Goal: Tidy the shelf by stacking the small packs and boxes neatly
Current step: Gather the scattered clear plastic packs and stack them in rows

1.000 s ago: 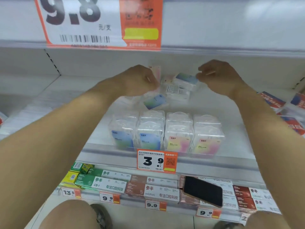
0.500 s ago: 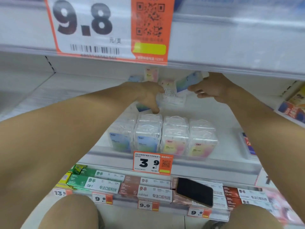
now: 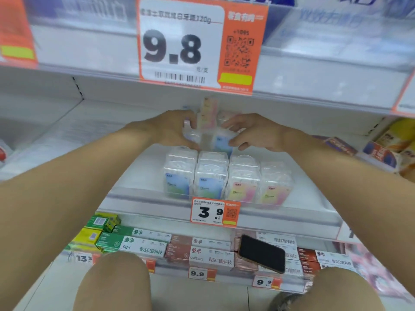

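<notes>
Clear plastic packs with blue or pink labels are what this job turns on. A loose cluster of them (image 3: 213, 135) sits toward the back of the middle shelf (image 3: 143, 171), blurred, some upright and some tilted. The left hand (image 3: 173, 129) curls its fingers against the cluster's left side and the right hand (image 3: 253, 133) cups the right side, so both appear to be grasping or squeezing the packs together, though the blur hides exactly which pack each one holds.

Along the shelf's front edge, a tidy row of packs (image 3: 226, 176) already stands upright in four columns, blue at the left and pink at the right, each seeming to be more than one pack deep. I judge the front is done and the back cluster is what remains: those packs still need squaring up and setting behind or on top of the row.

A price tag (image 3: 214, 212) reading 3.9 hangs on the front lip. On the shelf below lie toothpaste boxes (image 3: 143, 245) and a dark phone (image 3: 261, 253). The upper shelf's large tag (image 3: 202, 46) hangs low, and the finished row stands between the person and the cluster, so reaching over could knock it.
</notes>
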